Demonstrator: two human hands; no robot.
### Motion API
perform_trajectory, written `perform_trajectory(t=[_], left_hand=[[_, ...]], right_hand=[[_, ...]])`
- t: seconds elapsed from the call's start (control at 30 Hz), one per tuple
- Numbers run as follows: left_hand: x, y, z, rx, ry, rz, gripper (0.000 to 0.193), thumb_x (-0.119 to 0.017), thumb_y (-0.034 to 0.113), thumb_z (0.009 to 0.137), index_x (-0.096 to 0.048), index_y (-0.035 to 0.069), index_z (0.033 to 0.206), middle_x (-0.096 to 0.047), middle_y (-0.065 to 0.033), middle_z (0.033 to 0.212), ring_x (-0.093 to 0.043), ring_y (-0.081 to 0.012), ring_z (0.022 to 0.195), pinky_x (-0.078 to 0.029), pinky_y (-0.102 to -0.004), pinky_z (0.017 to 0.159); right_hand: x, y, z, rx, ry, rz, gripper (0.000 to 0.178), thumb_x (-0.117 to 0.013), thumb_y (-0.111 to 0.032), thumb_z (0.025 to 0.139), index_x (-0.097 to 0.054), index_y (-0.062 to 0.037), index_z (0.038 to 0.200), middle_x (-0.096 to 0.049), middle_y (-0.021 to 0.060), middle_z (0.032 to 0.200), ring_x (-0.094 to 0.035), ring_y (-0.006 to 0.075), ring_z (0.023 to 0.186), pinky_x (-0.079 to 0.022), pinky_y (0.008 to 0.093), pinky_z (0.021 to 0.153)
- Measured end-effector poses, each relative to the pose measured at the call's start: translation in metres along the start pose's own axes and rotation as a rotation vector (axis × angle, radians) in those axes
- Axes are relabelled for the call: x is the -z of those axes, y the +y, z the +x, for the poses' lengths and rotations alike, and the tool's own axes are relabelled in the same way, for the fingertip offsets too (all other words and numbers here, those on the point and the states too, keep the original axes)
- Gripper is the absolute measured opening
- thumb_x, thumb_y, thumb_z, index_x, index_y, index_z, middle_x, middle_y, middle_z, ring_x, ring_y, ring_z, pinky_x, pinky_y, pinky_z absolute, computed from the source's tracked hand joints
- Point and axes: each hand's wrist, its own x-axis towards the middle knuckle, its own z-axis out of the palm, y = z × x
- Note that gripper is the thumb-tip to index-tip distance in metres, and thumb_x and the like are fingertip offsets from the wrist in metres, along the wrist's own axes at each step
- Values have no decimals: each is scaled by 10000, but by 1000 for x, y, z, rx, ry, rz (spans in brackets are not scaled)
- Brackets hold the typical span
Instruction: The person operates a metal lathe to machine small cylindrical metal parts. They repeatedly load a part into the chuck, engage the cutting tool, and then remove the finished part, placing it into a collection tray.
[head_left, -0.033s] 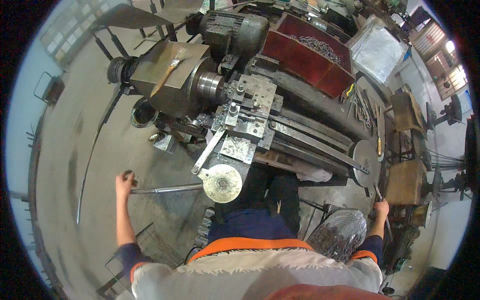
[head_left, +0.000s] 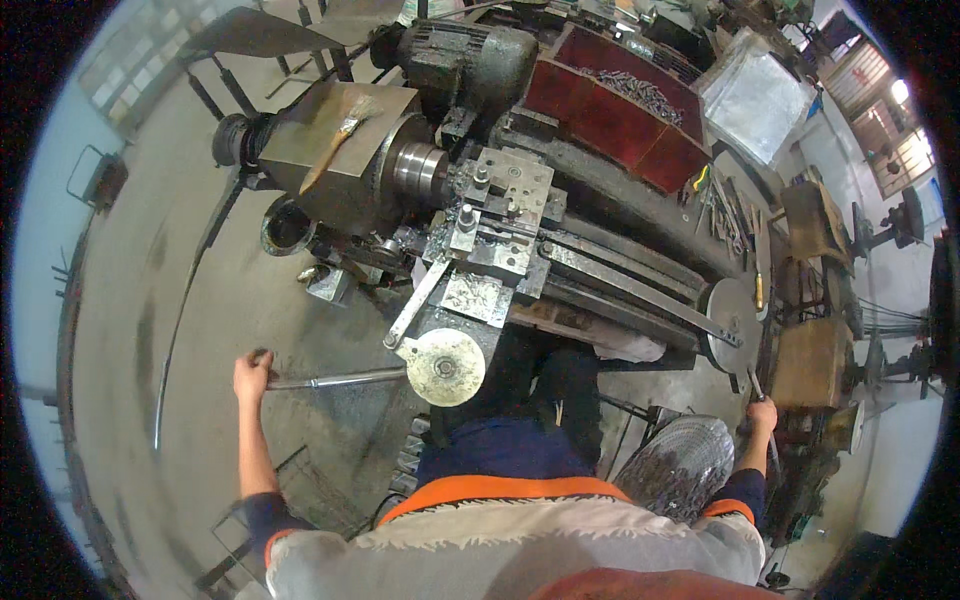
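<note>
At the left, my left hand [head_left: 252, 376] is closed round the outer end of a long steel lever [head_left: 345, 380]. That lever runs to a pale round hub [head_left: 445, 367] on the lathe carriage. Far to the right, my right hand [head_left: 762, 415] grips a thin metal bar [head_left: 754, 382] beside a round metal disc [head_left: 732, 325]. A flat linkage arm [head_left: 640, 292] joins the disc to the carriage side. Between my hands sits the tool post [head_left: 463, 232] with its handle [head_left: 418, 303], close to the shiny chuck [head_left: 418, 168]. Metal chips lie round the tool post.
A wooden-handled brush [head_left: 335, 145] lies on the headstock [head_left: 305, 125]. Behind the slide stands a red bin [head_left: 600, 125] of small metal parts. Hand tools [head_left: 725, 220] lie at the back right. A round container [head_left: 680, 465] of dark scrap stands near my right arm.
My left hand has shifted slightly toward me and to the right, along with the lever end. My right hand stays on the bar, nearly still.
</note>
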Motion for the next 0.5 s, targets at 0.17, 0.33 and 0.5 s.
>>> perform_trajectory(t=[0.17,0.33,0.5], left_hand=[[9,17,-20,166,66,-252,314,-607,245,782,-631,-9,966,-594,-93,556,-560,-135,449,-452,-257,488],[-2,16,-4,155,308,-427,315,-594,231,798,-614,-40,958,-592,-84,579,-536,-122,462,-432,-263,461],[-1,29,7,79,290,-533,311,-579,206,808,-599,-64,961,-588,-91,594,-548,-122,490,-429,-239,459]], right_hand=[[8,-28,-91,-57,102,83,344,-515,-210,641,-607,-49,931,-620,206,891,-585,379,879,-462,440,762],[1,-44,-138,-20,163,233,310,-544,-226,611,-612,-25,836,-601,236,842,-576,397,829,-451,438,725],[-4,-44,-153,23,229,249,284,-534,-226,615,-607,-10,784,-596,239,812,-567,411,800,-444,433,702]])
